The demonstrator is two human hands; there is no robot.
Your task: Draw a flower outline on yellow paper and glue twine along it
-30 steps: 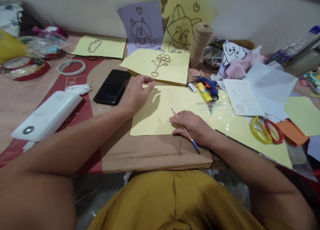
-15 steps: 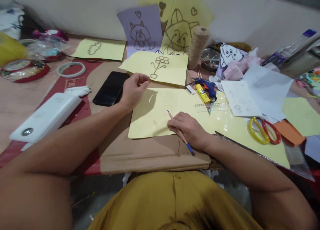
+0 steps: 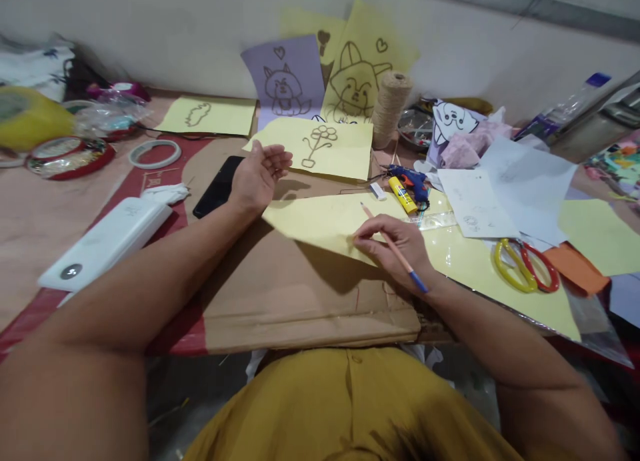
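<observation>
My right hand pinches the near edge of a yellow paper sheet, which is tilted up off the cardboard. The same hand holds a pencil with a blue end, its tip pointing up and left. My left hand is open, palm turned up and fingers stretched, beside a black phone that it partly covers. Just beyond it, a second yellow sheet with a flower-in-pot drawing leans toward the wall.
A white eraser, yellow glue stick and blue glue gun lie beyond the sheet. Scissors and loose papers are at right. A power bank and tape roll lie left. A twine cone stands behind.
My right hand has taken hold of the yellow sheet's near edge and raised it, keeping the pencil. My left hand has opened and turned palm up. The view has shifted slightly.
</observation>
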